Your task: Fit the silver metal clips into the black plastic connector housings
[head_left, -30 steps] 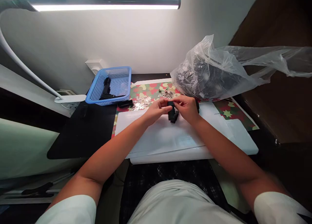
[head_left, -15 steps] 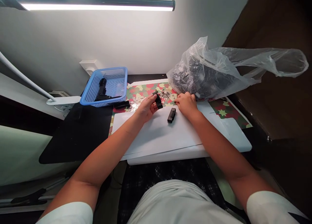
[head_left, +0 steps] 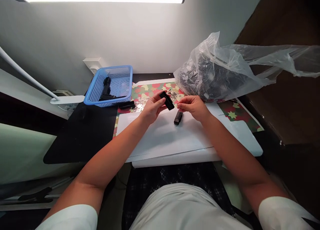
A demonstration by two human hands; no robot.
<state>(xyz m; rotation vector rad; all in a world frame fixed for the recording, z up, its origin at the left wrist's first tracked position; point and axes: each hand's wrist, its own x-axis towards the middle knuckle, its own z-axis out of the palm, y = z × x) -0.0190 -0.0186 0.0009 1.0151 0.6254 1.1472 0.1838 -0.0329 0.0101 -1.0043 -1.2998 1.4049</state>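
A pale wall (head_left: 150,33) stands behind a black desk (head_left: 82,136). A clear bag (head_left: 215,69) of dark things slumps at two o'clock, a blue basket (head_left: 120,70) at ten, and white sheets (head_left: 160,141) lie under the hands. The left hand (head_left: 153,109) grips a black piece (head_left: 169,103) between thumb and fingers, raised above the sheets. At its four o'clock, the right hand (head_left: 196,108) has thumb and fingertips drawn nearly together; whether they pinch something small cannot be told. Below it lies a ribbed block (head_left: 177,118). The step in hand looks like readying the held piece; the next move seems to call for a steady left grip and a fine right-hand touch. Half a second ago the piece showed its ribbed side; now a smoother face shows, and the right fingertips are nearer to it.
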